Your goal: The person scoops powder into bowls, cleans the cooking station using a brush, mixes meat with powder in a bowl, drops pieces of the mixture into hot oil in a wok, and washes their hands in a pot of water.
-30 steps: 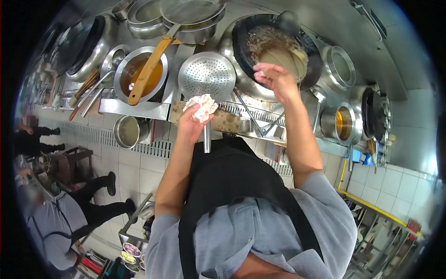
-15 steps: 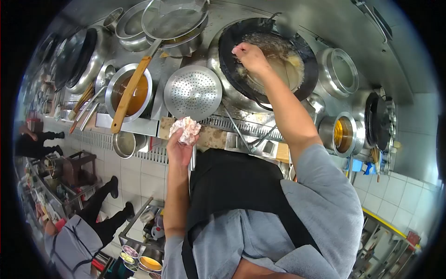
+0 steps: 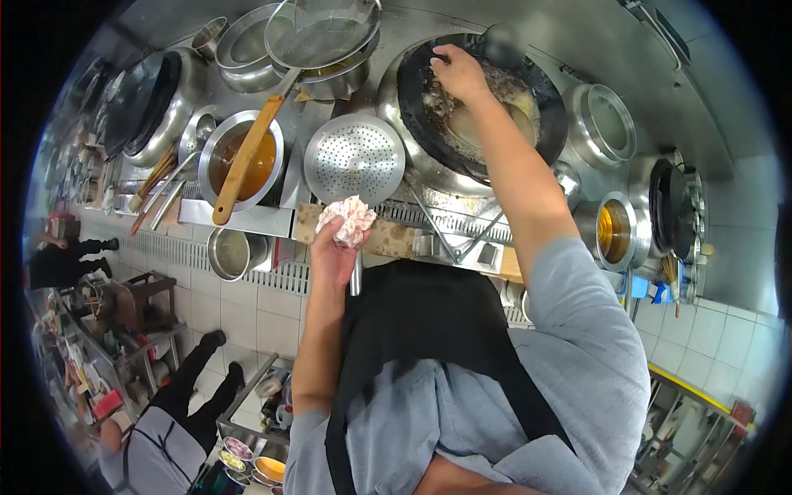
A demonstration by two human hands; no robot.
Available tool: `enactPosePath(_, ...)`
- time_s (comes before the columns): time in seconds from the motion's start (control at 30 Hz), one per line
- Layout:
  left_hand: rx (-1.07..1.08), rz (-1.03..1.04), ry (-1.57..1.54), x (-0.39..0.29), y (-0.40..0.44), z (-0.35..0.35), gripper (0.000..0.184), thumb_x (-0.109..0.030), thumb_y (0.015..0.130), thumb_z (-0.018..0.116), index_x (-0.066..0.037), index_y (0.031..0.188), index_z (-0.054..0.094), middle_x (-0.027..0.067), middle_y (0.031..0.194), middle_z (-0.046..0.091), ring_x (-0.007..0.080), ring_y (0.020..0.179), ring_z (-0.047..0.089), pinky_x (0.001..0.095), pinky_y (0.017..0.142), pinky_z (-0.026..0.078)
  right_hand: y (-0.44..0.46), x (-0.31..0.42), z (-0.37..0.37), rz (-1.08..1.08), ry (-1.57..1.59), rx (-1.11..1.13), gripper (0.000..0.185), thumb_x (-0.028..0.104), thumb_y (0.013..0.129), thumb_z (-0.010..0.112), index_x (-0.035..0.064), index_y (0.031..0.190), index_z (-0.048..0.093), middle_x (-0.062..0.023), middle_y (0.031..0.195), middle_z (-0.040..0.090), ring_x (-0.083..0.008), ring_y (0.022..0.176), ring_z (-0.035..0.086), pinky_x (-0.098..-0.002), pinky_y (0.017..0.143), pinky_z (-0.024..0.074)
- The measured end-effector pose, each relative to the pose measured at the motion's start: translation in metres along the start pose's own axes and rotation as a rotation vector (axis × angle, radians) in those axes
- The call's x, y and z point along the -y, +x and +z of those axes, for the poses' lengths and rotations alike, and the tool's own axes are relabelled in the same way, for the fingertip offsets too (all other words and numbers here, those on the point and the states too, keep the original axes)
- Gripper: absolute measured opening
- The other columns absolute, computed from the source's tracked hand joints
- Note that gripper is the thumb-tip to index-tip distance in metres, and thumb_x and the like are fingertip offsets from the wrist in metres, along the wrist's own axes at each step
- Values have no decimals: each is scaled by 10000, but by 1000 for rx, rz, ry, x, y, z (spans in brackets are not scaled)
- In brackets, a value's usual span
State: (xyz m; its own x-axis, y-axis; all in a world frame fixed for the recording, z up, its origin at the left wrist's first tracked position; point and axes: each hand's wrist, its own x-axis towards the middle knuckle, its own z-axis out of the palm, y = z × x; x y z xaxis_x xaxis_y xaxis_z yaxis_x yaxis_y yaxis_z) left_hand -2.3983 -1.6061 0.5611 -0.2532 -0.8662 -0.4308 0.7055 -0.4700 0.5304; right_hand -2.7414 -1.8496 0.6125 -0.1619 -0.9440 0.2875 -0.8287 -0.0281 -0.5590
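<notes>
My left hand [image 3: 331, 261] is closed around a clump of pale pinkish-white, flour-coated raw pieces [image 3: 347, 221], held just in front of the perforated skimmer [image 3: 355, 157]. My right hand [image 3: 459, 74] reaches over the far left part of a black wok [image 3: 417, 115]. Its fingers are pinched together above the bubbling oil [image 3: 466, 128]; whatever may be between them is too small to make out. Pale bits and foam float in the wok. The skimmer lies left of the wok, touched by neither hand.
A wire strainer [image 3: 323, 37] with a long wooden handle [image 3: 247, 161] lies across a pot of amber liquid [image 3: 264, 177]. Another amber-filled pot [image 3: 610, 231] stands right of the wok. Behind me at lower left is another person [image 3: 165, 445], near a cart with bowls.
My right hand has moved away from me, toward the wok's far rim. The left hand still holds the clump near the skimmer. The camera view has shifted slightly.
</notes>
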Motion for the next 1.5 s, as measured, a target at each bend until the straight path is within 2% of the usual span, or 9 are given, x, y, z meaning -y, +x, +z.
enactPosePath(0.17,82,-36,-6,-5,2,-8,476,-158,929,619,-30,1376,518,149,1280,641,304,1150,650,450,905,568,-147,73,-41,48,581,265,430,171,874,748,80,1282,649,-83,1216,679,-136,854,666,-305,779,552)
enactPosePath(0.27,147,-20,1,-11,-1,9,471,-122,924,640,-22,1366,511,162,1266,638,303,1101,668,448,870,587,-207,134,-40,-77,614,548,572,78,869,755,120,1412,581,-74,1246,653,-118,879,642,-293,779,549)
enactPosePath(0.43,196,-27,133,-3,8,11,442,-138,921,639,-22,1336,540,140,1232,662,264,1087,680,421,836,601,-218,139,-18,-255,339,527,255,44,881,712,22,1135,714,-92,978,726,-128,805,675,-296,731,560)
enactPosePath(0.67,131,0,52,0,19,6,400,-160,918,628,-22,1289,571,128,1193,681,270,1087,683,399,840,588,-201,123,-47,257,959,372,165,0,945,654,-27,1105,686,-109,883,738,-136,683,684,-281,626,579)
enactPosePath(1.0,180,-33,21,9,24,16,423,-181,930,618,-37,1323,551,141,1240,667,305,1123,671,411,874,585,-188,86,-31,563,1638,712,322,189,984,562,-21,1222,616,-123,1097,668,-203,915,661,-333,813,557)
enactPosePath(1.1,130,-40,0,11,25,11,419,-161,927,625,-40,1320,545,132,1220,667,295,1102,674,429,846,588,-186,78,-17,518,1360,749,236,158,973,676,11,1154,641,-64,971,649,-142,809,642,-249,675,545)
enactPosePath(1.33,22,-22,-40,10,16,-2,421,-173,913,643,-81,1315,561,111,1207,676,263,1093,674,413,845,596,-131,59,-47,422,916,526,189,99,982,637,-8,1137,654,-68,891,652,-103,676,591,-250,542,512)
enactPosePath(1.4,13,-9,-56,11,16,-5,423,-176,909,648,-80,1312,562,115,1201,678,259,1094,674,410,841,600,-108,37,-43,500,820,435,171,208,968,680,48,1012,726,-39,788,662,-90,607,546,-246,498,404)
enactPosePath(1.5,-21,-1,-58,9,13,-5,441,-172,906,647,-73,1325,548,134,1208,671,273,1096,674,416,835,608,-81,21,-35,309,400,299,387,419,964,660,54,865,743,-73,710,662,-156,614,583,-323,566,452)
